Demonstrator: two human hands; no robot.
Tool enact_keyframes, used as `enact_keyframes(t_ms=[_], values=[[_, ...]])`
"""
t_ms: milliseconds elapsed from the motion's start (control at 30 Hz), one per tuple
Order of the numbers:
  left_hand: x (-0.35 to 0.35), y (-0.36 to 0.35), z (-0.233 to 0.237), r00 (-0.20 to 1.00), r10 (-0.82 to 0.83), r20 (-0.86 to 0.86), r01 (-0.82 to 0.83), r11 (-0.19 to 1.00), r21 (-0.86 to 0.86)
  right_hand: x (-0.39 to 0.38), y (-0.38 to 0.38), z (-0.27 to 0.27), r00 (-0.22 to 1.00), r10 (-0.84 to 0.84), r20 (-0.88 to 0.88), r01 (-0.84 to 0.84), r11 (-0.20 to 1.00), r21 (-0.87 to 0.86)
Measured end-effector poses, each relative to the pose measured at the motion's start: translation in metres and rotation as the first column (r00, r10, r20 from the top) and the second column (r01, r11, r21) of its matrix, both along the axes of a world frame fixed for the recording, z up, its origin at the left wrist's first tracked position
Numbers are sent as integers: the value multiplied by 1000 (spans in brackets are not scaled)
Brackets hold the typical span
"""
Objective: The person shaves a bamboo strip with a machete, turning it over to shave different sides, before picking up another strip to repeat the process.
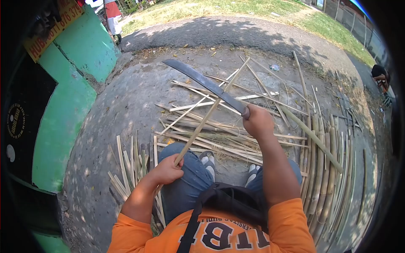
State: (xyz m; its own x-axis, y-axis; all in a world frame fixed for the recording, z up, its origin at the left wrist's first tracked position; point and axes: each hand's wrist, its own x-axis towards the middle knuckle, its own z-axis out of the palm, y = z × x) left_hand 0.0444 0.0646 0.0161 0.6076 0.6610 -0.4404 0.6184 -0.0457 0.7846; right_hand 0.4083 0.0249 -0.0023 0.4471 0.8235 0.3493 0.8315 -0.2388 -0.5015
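Note:
My right hand [258,122] is closed round the handle of a machete [195,76], whose long dark blade points up and to the left. My left hand [166,169] grips a bamboo strip [196,134] near its lower end, beside my left knee. The strip slants up and to the right, and the blade crosses it in its upper part. Below the blade, a loose pile of split bamboo strips [228,143] lies on the ground in front of my feet.
Upright-lying bamboo poles [322,168] are stacked on my right. More split strips [128,164] stand out at my left. A green wall [67,114] borders the left side. Beyond lies a road [219,31]. One person [113,17] is at the far left, another [379,76] at the far right.

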Motion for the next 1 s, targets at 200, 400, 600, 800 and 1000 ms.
enact_keyframes(t_ms=[200, 400, 600, 800, 1000], values=[[0, -3, 1, 1000, 18, 23, -18, 1000, -1, -42, -6, 4, 915, 383, 126, -380, 924, -43], [-3, -4, -1, 1000, 16, 23, -16, 1000, 17, -57, -6, 1, 861, 470, 193, -468, 882, -58], [-7, 0, -7, 999, -10, 43, 10, 1000, -12, 14, 3, -6, 997, 41, 60, -42, 999, 18], [-4, 0, -2, 999, 14, 30, -12, 999, -48, 3, 0, -3, 1000, 22, 6, -23, 992, 121], [-4, 0, -2, 1000, 8, 24, -8, 1000, -12, -45, -5, 2, 889, 420, 183, -431, 902, 24]])
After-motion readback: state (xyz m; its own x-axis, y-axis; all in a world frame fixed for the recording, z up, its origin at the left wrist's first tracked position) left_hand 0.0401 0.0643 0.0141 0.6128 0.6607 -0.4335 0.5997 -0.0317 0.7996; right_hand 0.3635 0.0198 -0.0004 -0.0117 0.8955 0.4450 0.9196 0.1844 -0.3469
